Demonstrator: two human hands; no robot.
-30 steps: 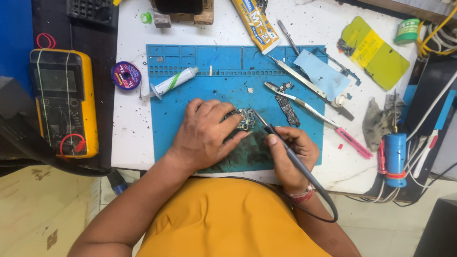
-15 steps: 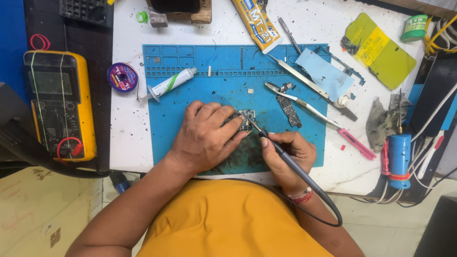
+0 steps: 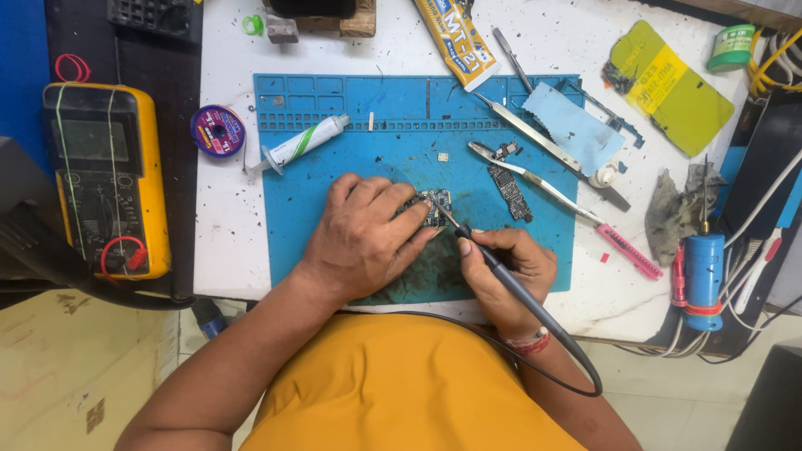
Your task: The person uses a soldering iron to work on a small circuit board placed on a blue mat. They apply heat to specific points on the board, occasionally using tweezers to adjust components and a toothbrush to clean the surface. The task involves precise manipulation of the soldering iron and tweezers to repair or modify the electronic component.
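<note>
My left hand [image 3: 368,234] lies palm-down on the blue work mat [image 3: 351,171], fingertips pressing a small circuit board [image 3: 433,205]. My right hand [image 3: 505,267] grips a dark soldering iron [image 3: 501,276] like a pen. Its thin tip touches the board's right side. The iron's cable loops back past my right wrist. Most of the board is hidden under my left fingers.
A second small board [image 3: 508,188], tweezers [image 3: 535,134], a pink-handled tool [image 3: 618,246] and a pale blue cloth [image 3: 572,125] lie on the mat's right. A white paste syringe [image 3: 301,144] and purple wire spool [image 3: 217,130] sit left. A yellow multimeter [image 3: 104,188] stands far left, a blue cylinder [image 3: 703,280] right.
Both hands stay on the board; the soldering iron tip has shifted only slightly. The view has drifted a little.
</note>
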